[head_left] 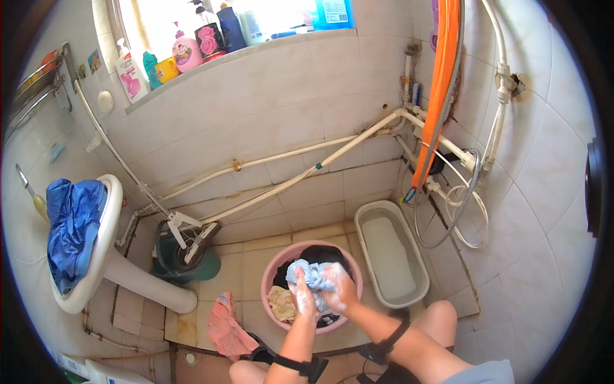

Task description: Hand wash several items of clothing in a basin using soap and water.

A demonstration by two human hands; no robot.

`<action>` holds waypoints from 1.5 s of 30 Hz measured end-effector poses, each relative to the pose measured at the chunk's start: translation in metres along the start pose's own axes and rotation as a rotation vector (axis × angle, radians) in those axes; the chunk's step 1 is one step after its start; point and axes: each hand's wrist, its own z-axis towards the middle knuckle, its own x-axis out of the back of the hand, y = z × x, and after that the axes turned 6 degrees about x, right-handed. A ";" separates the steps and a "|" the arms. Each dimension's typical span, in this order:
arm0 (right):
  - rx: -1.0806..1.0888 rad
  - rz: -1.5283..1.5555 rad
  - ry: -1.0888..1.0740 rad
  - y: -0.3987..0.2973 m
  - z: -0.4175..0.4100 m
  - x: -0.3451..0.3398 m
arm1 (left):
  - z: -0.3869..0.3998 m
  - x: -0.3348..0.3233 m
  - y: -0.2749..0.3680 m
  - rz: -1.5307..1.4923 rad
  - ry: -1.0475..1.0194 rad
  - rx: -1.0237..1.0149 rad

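A wet light-blue cloth [312, 276] is bunched between my two soapy hands above a round pink plastic basin [269, 314]. My left hand [304, 296] grips the cloth's near left side, suds covering the fingers. Foam also coats my right hand [339, 290], which is closed around the cloth's right end. Inside the basin lie dark garments [326, 253] and a cream-coloured cloth [282, 303]. My hands and the blue cloth hide the middle of the basin.
To the right stands an oblong tub [391, 254] of cloudy water. A pedestal sink [112, 230] at left carries a blue garment [74, 230]. Behind it sit a mop [189, 240] and a green bucket [206, 266]. A pink plastic bag [228, 331] lies left of the basin.
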 end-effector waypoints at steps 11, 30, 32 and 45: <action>-0.017 -0.226 0.102 -0.008 0.000 -0.022 | 0.021 0.042 -0.002 0.580 0.029 -0.353; -0.693 -0.052 -0.063 0.022 0.016 -0.030 | 0.001 0.033 0.011 1.029 -0.108 -0.602; -0.556 0.081 -0.053 0.015 0.011 -0.022 | -0.003 0.024 0.022 1.093 -0.159 -0.544; -0.021 -0.201 -0.025 0.002 0.003 0.002 | -0.029 -0.001 0.024 0.073 -0.079 0.299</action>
